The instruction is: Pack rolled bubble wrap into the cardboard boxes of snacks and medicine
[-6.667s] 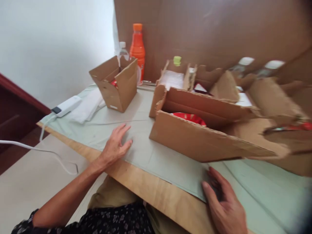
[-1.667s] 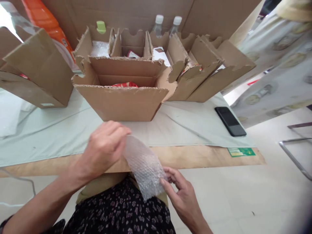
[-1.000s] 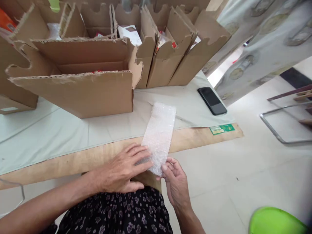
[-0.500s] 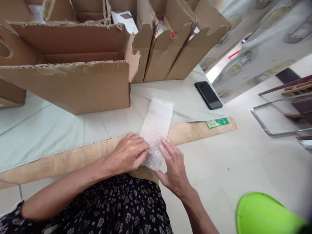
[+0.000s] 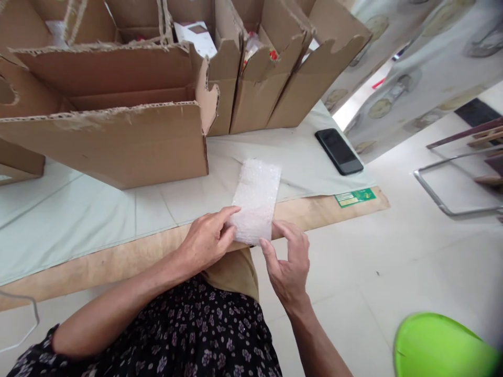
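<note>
A white bubble wrap bag (image 5: 258, 191) lies over the table's front edge, its far part flat on the pale cloth and its near end folded up. My left hand (image 5: 210, 238) grips its left edge, thumb and forefinger on the near part. At the lower right corner, my right hand (image 5: 290, 259) has it between the thumb and the fingers, which are partly behind the wrap. Whether anything is inside the bag I cannot make out.
An open cardboard box (image 5: 157, 146) stands left of the bag, with several more boxes (image 5: 255, 99) behind. A black phone (image 5: 338, 152) lies on the cloth (image 5: 168, 204) at right. Below right is a green stool (image 5: 440, 345); a metal-framed chair (image 5: 432, 196) stands farther off.
The bag's near end, which hung loose and crumpled over the edge, is now folded up, so the bag looks shorter. My right hand has shifted slightly right, its fingers more spread.
</note>
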